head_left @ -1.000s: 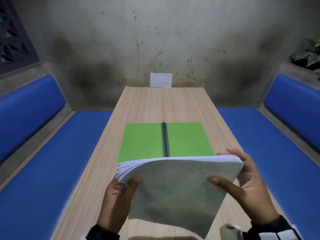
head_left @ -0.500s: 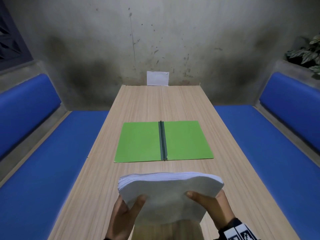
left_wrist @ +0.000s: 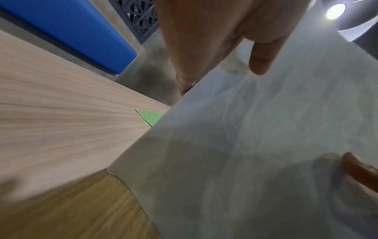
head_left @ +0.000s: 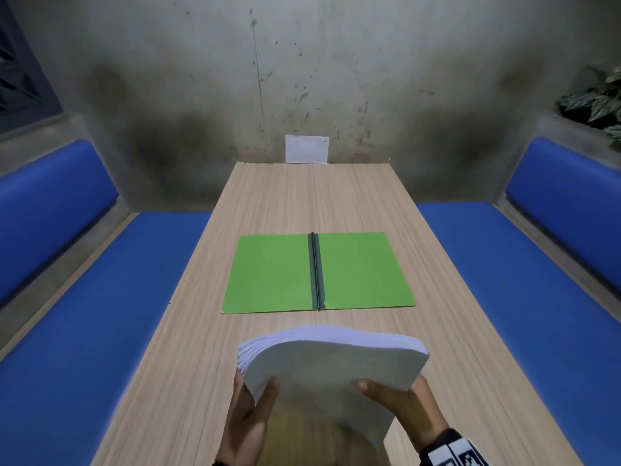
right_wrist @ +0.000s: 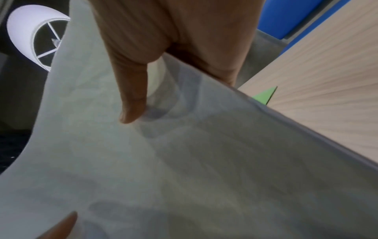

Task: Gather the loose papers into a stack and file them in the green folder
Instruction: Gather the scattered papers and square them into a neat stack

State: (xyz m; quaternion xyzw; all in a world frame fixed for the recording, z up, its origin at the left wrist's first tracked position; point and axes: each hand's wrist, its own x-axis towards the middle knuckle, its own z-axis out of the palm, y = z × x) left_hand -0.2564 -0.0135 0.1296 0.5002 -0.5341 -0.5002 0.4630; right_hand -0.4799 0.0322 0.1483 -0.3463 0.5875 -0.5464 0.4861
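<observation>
I hold a thick stack of white papers point(head_left: 331, 364) upright above the near end of the table, its top edge bowed. My left hand point(head_left: 250, 408) grips its left side, thumb on the near face. My right hand point(head_left: 400, 405) grips its right side the same way. The green folder point(head_left: 268, 274) lies open flat in the middle of the table beyond the stack, with a dark spine point(head_left: 316, 270) down its centre. In the left wrist view the stack point(left_wrist: 266, 145) fills the frame and a folder corner point(left_wrist: 151, 117) shows. The right wrist view shows the stack point(right_wrist: 184, 161) and a folder corner point(right_wrist: 265, 96).
The long wooden table point(head_left: 316, 200) runs to a stained grey wall. A small white sheet point(head_left: 306, 149) leans against the wall at the far end. Blue padded benches point(head_left: 100, 314) flank the table on both sides. A potted plant point(head_left: 598, 102) sits at the upper right.
The stack has come down and toward me, off the folder's near edge. My right hand has slid from the stack's upper right side down to its lower part.
</observation>
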